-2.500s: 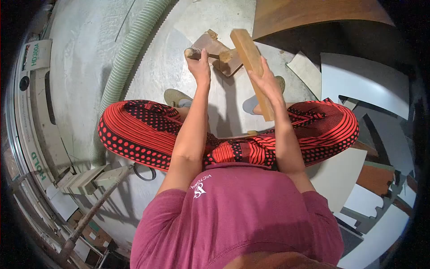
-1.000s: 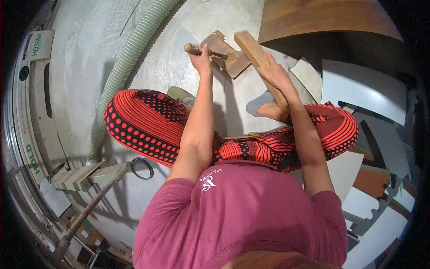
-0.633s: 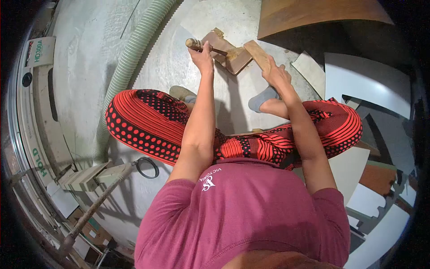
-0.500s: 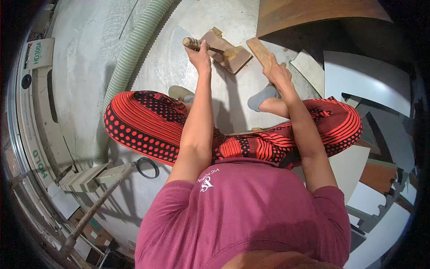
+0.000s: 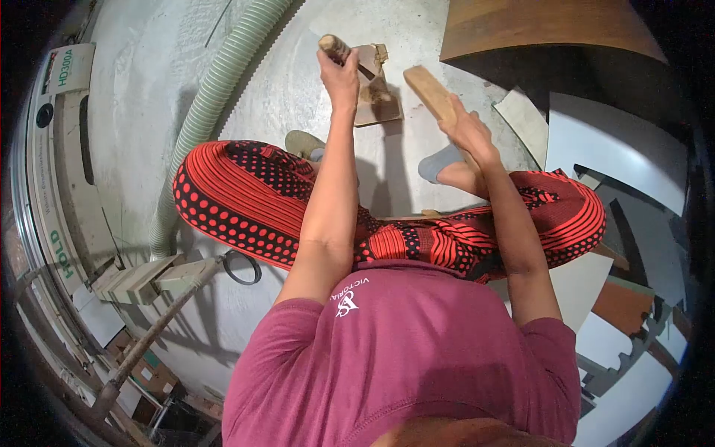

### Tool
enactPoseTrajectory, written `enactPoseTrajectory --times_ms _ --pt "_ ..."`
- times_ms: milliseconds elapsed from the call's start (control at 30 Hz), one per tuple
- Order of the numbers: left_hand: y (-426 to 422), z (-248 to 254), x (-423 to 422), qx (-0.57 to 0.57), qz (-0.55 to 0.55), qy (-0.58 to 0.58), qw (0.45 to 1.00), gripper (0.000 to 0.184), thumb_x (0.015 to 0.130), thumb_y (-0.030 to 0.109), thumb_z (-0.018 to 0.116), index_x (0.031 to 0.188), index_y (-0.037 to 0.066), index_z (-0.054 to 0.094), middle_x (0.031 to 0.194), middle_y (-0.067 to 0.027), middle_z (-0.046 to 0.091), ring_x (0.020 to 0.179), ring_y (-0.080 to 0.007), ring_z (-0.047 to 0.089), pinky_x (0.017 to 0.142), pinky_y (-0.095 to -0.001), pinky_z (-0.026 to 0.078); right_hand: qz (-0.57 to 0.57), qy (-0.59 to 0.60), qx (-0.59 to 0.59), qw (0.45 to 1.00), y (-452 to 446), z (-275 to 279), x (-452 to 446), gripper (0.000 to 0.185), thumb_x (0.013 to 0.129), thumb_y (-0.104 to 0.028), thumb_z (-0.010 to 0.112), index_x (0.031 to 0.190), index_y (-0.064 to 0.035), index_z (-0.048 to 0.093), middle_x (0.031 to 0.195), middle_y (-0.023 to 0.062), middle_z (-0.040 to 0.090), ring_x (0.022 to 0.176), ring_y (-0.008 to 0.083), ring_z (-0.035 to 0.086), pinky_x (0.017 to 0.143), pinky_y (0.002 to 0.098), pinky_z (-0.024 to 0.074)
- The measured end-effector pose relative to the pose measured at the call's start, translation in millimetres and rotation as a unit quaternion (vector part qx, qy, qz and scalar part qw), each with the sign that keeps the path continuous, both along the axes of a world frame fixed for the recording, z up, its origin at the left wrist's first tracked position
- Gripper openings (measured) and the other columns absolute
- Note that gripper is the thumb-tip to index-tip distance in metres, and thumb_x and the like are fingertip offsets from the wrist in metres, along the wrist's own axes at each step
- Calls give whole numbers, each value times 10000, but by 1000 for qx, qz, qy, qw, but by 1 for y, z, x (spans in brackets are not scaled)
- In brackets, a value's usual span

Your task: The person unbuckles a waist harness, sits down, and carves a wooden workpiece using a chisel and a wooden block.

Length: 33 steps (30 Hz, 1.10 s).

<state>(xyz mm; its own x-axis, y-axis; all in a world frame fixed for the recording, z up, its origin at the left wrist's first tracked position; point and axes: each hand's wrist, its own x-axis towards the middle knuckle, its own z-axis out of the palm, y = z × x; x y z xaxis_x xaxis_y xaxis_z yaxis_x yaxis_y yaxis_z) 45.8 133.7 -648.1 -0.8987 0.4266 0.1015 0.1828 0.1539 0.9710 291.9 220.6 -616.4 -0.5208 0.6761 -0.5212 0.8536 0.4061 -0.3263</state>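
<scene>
My left hand [image 5: 340,80] is closed around the wooden handle of a chisel [image 5: 334,48]. The chisel slants down to the right, its dark blade reaching over a brown wood piece [image 5: 377,113] on the floor. Whether the tip touches the wood, I cannot tell. That piece has a cut-in side and rough, chipped patches near its middle. On the right, my right hand [image 5: 469,132] grips a flat wooden bar [image 5: 429,92] by its lower part, its free end pointing up and left, apart from the chisel.
A ribbed green hose [image 5: 216,93] runs along the left. Further left stands a machine [image 5: 67,156] with a metal rail. A curved brown panel [image 5: 551,33] lies at top right, with several board offcuts [image 5: 618,141] below. My feet in grey socks [image 5: 439,162] flank the work.
The wood piece has turned and now lies more upright in view. My left hand and the chisel have moved slightly up and right. The wooden bar has shifted a little left relative to my right hand.
</scene>
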Motion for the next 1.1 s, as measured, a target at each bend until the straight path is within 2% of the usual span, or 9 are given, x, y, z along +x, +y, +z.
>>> enactPoseTrajectory --times_ms 33,167,300,467,533,667,800,900,1100 --pt "0 1 3 11 -15 25 1000 381 782 146 679 1051 -17 464 854 -198 609 791 -293 614 742 -378 482 -9 16 -13 1000 6 1 0 751 777 -395 584 1416 -227 229 1077 311 562 992 451 572 867 514 441" --pt "5 17 23 -83 -100 38 991 407 751 80 622 1110 -16 459 1010 -215 591 931 -300 594 817 -390 465 -42 74 -92 992 13 31 -11 762 791 -433 574 1422 -175 235 1159 312 536 1071 447 538 917 488 416" --pt "11 12 39 -103 -191 32 976 521 724 81 599 1204 -3 416 1079 -216 560 1017 -329 559 883 -385 441 -72 306 -116 942 7 47 -17 736 837 -378 584 1414 -51 264 1317 224 455 1214 303 448 1001 363 340" --pt "33 -19 60 -55 -137 50 988 540 700 99 609 1202 7 432 1024 -195 584 970 -323 580 850 -386 449 -107 396 -177 895 -20 71 -18 633 900 -255 552 1413 -15 270 1386 150 387 1272 202 367 1040 302 282" --pt "42 -33 64 -28 -150 114 982 523 716 111 623 1189 10 426 1032 -200 584 985 -329 584 834 -394 455 -141 430 -168 876 -34 73 -13 626 908 -292 532 1420 -66 250 1225 145 501 999 213 547 798 332 474" --pt "41 -13 72 -59 -161 59 983 432 726 132 651 1091 8 457 973 -226 590 946 -368 586 804 -421 458 -236 425 -216 847 -55 88 -6 609 917 -283 507 1419 -60 244 1218 147 467 876 191 546 607 300 488" --pt "41 -25 71 -97 -253 43 962 359 706 143 696 940 0 465 857 -248 591 843 -423 580 709 -462 459 -166 387 -109 901 -45 64 12 653 905 -273 514 1424 -2 224 1370 197 370 1201 276 432 984 345 363" --pt "37 -33 75 -122 -294 70 945 357 693 128 697 943 3 476 874 -230 588 858 -406 574 722 -452 453 -202 384 -140 890 -48 71 17 676 894 -259 525 1426 17 211 1429 217 303 1318 289 301 1078 348 217" --pt "40 -37 78 -24 -227 180 957 335 683 114 723 929 22 514 882 -183 565 875 -374 545 755 -430 439 -200 384 -68 899 -50 67 27 693 888 -254 524 1427 24 188 1419 225 304 1302 302 323 1067 351 244"
